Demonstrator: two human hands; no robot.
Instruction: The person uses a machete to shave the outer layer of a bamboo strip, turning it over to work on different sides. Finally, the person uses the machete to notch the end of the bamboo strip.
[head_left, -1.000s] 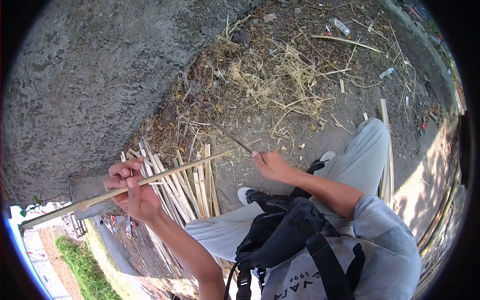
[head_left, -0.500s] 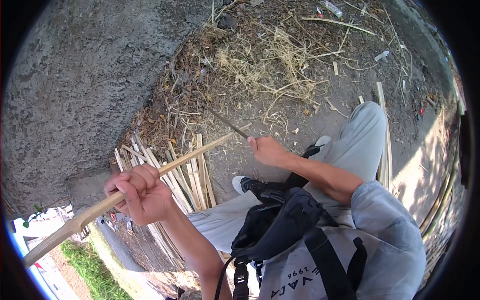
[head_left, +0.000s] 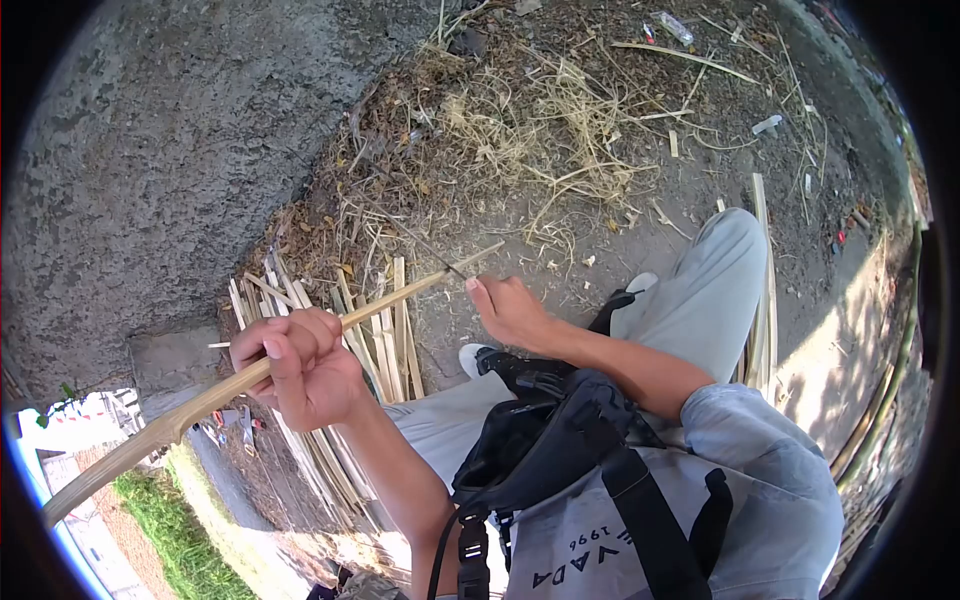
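Note:
A long split bamboo strip (head_left: 212,400) slants from the lower left edge up to the middle, with a knotted bump on its thicker part. My left hand (head_left: 300,368) is closed around it, fingers curled over and thumb up. In my right hand (head_left: 508,314), also closed, is a knife with a long, thin dark blade (head_left: 425,244); its handle is hidden in the fist. The blade crosses the bamboo close to its thin far end and appears to touch it.
Many split bamboo strips (head_left: 392,350) lie in a bundle beside my legs. Pale shavings (head_left: 590,125) litter the ground ahead. A rough concrete slab (head_left: 190,150) rises at the left. Several bamboo strips (head_left: 762,300) also lie right of my knee. A black bag (head_left: 540,440) hangs at my waist.
My right hand and the knife have moved left and slightly down along the bamboo. My left hand has shifted a little up and right with the strip.

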